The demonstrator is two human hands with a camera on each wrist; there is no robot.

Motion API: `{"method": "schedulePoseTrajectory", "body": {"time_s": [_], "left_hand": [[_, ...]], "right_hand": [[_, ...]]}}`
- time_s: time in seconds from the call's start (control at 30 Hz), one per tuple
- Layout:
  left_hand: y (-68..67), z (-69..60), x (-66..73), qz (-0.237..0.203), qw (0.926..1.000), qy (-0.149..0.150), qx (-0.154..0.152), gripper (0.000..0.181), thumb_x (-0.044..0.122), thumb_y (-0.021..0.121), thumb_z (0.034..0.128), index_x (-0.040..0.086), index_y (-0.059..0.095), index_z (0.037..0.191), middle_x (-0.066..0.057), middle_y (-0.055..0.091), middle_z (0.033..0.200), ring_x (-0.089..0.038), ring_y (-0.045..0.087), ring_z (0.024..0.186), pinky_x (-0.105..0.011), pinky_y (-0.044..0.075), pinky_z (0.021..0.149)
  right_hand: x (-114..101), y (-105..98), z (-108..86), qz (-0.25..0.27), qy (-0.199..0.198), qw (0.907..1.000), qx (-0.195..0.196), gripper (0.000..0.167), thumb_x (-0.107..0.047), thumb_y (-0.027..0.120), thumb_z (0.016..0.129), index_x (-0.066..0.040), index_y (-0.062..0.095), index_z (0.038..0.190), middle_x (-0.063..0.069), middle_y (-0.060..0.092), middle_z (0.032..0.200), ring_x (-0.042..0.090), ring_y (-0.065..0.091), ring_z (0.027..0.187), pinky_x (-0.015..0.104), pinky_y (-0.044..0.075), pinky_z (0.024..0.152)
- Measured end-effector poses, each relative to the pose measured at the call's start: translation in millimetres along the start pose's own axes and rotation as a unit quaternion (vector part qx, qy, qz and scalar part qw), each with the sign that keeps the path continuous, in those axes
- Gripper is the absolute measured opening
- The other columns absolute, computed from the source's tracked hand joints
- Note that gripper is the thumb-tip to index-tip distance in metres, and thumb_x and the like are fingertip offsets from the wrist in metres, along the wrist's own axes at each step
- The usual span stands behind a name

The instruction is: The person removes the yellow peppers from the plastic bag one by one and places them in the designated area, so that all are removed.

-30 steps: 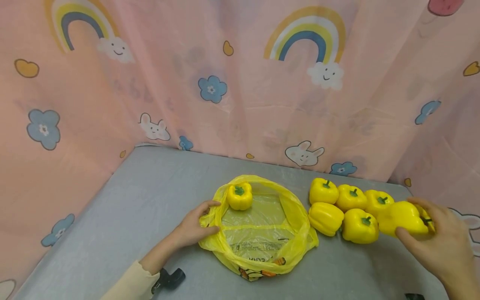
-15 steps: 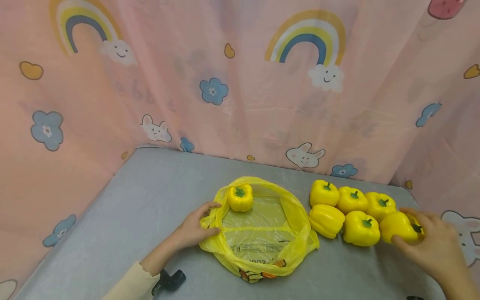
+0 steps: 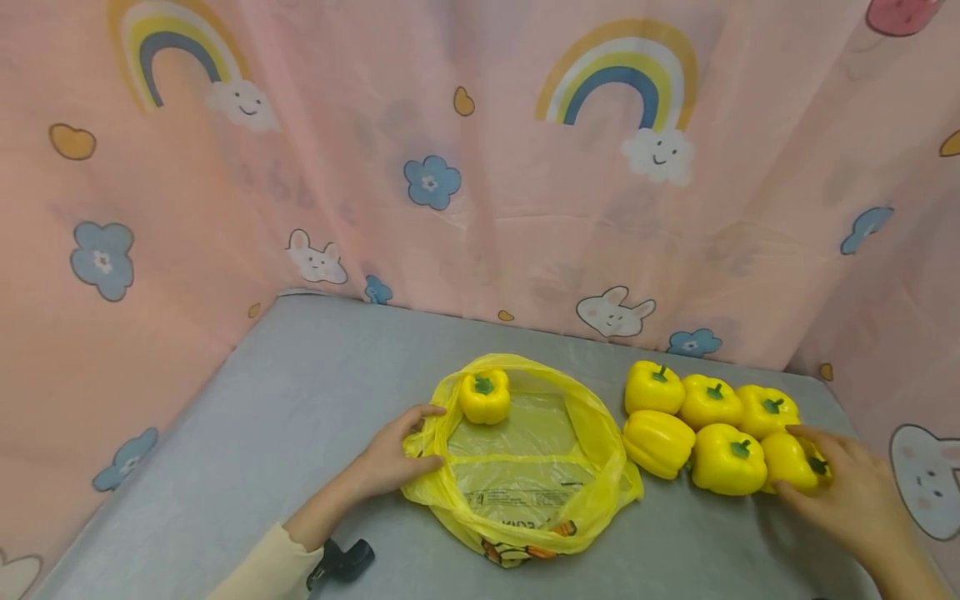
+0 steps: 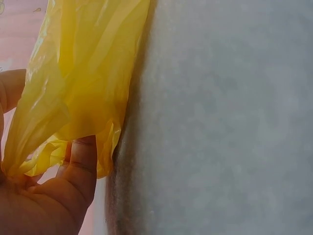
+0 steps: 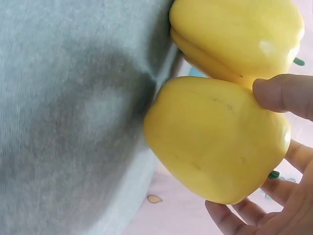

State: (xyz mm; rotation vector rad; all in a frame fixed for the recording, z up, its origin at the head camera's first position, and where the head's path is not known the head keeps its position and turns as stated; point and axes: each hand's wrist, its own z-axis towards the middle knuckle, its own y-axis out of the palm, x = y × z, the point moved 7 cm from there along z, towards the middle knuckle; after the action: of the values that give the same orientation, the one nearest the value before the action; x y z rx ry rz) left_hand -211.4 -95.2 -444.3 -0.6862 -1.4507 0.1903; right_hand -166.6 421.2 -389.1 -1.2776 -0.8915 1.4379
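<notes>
My left hand (image 3: pixel 393 454) holds the left side of an opened yellow plastic bag (image 3: pixel 450 517); in the left wrist view the film (image 4: pixel 93 73) runs between thumb and fingers. One yellow bell pepper (image 3: pixel 486 402) sits upright inside the bag, at its back left. At the right end of the front row, my right hand (image 3: pixel 851 492) grips another yellow bell pepper (image 3: pixel 785 460), its stem towards the palm. The right wrist view shows this pepper (image 5: pixel 217 137) between thumb and fingers, against its neighbour (image 5: pixel 237 36). Whether it bears on the table, I cannot tell.
Several more yellow bell peppers stand in two rows right of the bag, among them a back one (image 3: pixel 654 388) and one lying on its side (image 3: pixel 658 443). A grey cloth covers the table (image 3: pixel 322 375). Pink printed curtains (image 3: pixel 495 208) hang behind and beside it.
My right hand has lowered its bell pepper and brought it in against the end of the front row. The left hand keeps its hold on the bag.
</notes>
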Motion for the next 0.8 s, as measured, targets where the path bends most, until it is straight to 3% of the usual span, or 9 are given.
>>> {"method": "schedulePoseTrajectory", "body": {"time_s": [0.3,0.8], "left_hand": [[0.6,1.5,-0.3,0.001,1.0,0.006,-0.002,0.059,0.021,0.072,0.081,0.019,0.05,0.136,-0.013,0.048,0.144,-0.043,0.046,0.128,-0.061,0.041,0.1],[0.8,0.5,-0.7,-0.001,1.0,0.003,-0.001,0.059,0.02,0.073,0.0805,0.019,0.051,0.136,-0.014,0.047,0.145,-0.043,0.046,0.128,-0.061,0.041,0.1]], "right_hand": [[-3.1,1.6,0.9,0.003,-0.016,0.9999,0.005,0.069,-0.019,0.077,0.072,0.004,0.045,0.129,0.04,0.04,0.123,0.055,0.034,0.11,0.067,0.019,0.091],[-1.3,3.1,-0.2,0.0,0.006,0.9997,-0.025,0.069,-0.028,0.076,0.077,0.003,0.044,0.13,0.04,0.037,0.125,0.057,0.034,0.108,0.073,0.029,0.086]]}}
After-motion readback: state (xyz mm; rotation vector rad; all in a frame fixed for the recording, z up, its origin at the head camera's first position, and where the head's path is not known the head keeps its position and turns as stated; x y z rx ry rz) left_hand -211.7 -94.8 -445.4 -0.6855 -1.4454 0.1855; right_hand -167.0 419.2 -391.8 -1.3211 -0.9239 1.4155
